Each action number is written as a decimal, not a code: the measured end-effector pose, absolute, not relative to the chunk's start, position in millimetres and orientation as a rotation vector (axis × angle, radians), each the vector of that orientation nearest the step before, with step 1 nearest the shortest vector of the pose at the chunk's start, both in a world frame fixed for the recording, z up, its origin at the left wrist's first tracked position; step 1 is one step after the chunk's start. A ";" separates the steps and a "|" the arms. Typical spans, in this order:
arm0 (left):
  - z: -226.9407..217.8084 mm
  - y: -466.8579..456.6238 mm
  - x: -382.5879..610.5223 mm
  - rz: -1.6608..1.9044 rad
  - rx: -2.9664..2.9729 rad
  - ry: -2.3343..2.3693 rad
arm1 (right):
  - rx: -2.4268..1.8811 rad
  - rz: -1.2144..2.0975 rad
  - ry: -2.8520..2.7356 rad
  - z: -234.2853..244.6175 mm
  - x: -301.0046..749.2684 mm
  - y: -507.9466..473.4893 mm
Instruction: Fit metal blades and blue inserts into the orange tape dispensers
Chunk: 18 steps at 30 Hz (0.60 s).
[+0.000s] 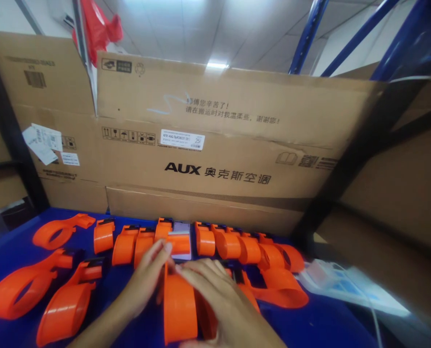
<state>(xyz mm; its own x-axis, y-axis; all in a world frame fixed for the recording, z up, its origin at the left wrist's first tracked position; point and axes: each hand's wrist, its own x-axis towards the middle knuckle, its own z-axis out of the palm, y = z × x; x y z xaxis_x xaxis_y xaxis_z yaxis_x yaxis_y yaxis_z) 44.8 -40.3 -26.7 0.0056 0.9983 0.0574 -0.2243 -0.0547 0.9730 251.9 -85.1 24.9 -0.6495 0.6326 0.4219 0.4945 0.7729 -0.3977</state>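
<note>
An orange ring-shaped plastic tape dispenser [181,309] stands in front of me between my hands. My left hand [148,273] is closed at its upper left side, thumb and fingers near the top edge. My right hand [215,290] curls over its top and right side, fingertips close to the left ones. Exactly what the fingertips grip at the top is hidden. Behind the hands, a row of similar orange dispensers [205,240] with dark end pieces stands along the back, and a pale flat box [182,227] sits among them.
A blue work surface [128,324] carries several more dispensers [65,309] at the left. Other orange pieces [284,287] lie at the right, near a clear plastic bag [346,282]. A printed cardboard sheet [218,154] forms the back wall, with dark posts [320,193] at the sides.
</note>
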 end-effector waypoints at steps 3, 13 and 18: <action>-18.0 -39.2 35.8 1.273 1.206 1.029 | -0.837 0.243 -2.368 19.9 251.1 -81.9; -12.0 -48.0 2.6 0.501 2.476 1.855 | -0.889 0.051 -2.143 25.8 266.6 -77.5; -26.0 -58.3 6.9 0.117 2.581 1.780 | -0.916 0.035 -2.167 23.9 267.7 -77.9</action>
<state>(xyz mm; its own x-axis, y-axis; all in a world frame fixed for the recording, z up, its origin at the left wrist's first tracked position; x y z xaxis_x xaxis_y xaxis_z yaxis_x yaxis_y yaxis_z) 6.9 -58.3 -26.0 0.3535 0.9336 0.0589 0.9332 -0.3563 0.0462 267.7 -77.9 23.9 -0.4464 0.6222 0.6431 0.6008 0.7410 -0.2999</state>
